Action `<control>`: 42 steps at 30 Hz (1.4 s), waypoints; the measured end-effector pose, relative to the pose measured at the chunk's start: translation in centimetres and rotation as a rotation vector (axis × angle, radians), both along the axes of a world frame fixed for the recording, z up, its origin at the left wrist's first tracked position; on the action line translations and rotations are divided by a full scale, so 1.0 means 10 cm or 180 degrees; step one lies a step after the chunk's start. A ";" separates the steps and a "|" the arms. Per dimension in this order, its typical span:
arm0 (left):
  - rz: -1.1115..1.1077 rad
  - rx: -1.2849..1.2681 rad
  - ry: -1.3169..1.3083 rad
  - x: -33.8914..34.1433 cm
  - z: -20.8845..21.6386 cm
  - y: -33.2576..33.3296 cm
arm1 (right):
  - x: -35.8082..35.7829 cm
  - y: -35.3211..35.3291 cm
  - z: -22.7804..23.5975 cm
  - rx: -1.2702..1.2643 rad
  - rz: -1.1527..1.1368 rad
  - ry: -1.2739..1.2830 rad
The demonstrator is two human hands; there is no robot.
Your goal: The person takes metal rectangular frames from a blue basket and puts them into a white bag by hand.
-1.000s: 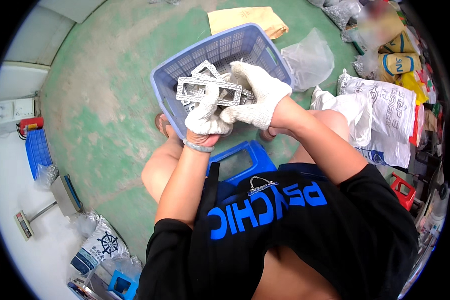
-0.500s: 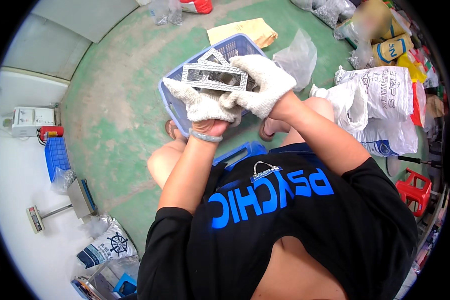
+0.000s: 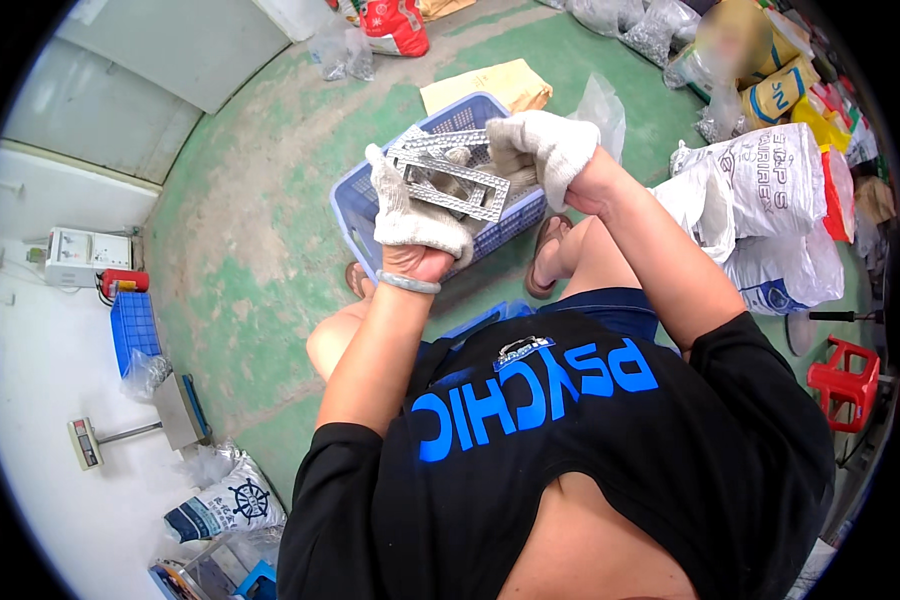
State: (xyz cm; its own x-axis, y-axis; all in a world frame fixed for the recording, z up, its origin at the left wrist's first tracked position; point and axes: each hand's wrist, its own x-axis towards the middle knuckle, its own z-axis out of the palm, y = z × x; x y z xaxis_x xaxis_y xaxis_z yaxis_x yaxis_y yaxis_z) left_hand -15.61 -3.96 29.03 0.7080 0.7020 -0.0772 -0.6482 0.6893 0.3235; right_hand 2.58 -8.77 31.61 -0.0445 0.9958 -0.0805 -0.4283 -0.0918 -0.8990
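Both my hands wear off-white knit gloves. My left hand [image 3: 410, 215] is closed around a stack of rectangular silvery metal frames [image 3: 470, 187] with a patterned surface and open middles, its thumb pointing up beside them. They overlap at slightly different angles, over the basket. My right hand [image 3: 548, 150] is just right of the frames, its fingers curled in and partly hidden; whatever they hold, if anything, does not show. Beneath both hands stands a blue-violet plastic basket [image 3: 358, 215] with perforated walls; its contents are mostly covered by the frames and gloves.
A tan paper sack [image 3: 505, 82] lies beyond the basket, beside a clear plastic bag [image 3: 602, 118]. White woven sacks [image 3: 755, 175] and a red stool [image 3: 842, 385] stand at right. A scale [image 3: 175, 410] and blue crate [image 3: 132, 330] are along the left wall.
My right hand has moved away from the frames to the right. The frames have tilted, their right end lower, and stay in my left hand. The whole view has shifted slightly.
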 end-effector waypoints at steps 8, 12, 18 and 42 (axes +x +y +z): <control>0.0180 0.0031 0.0270 0.05 0.00 -0.09 | 0.06 -0.08 -0.12 0.1299 -0.0318 -0.0890; 0.0048 -0.0068 0.0224 0.09 0.02 -0.14 | 0.08 -0.19 -0.17 0.2218 -0.1224 -0.2471; 0.0056 -0.0129 0.0508 0.12 0.04 -0.13 | 0.09 -0.22 -0.25 0.2331 -0.1287 -0.2169; -0.0569 0.0030 0.0706 0.66 -0.42 -0.17 | 3.43 -2.08 -2.02 -0.2371 -0.3738 -0.4157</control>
State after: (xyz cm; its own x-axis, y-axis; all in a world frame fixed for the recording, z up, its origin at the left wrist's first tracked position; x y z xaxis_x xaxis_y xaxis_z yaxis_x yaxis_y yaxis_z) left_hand -9.04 -5.63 24.83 0.7871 0.5690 -0.2381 -0.4293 0.7826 0.4508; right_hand 36.84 -29.54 11.46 0.9646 0.2268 0.1345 0.2619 -0.7658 -0.5873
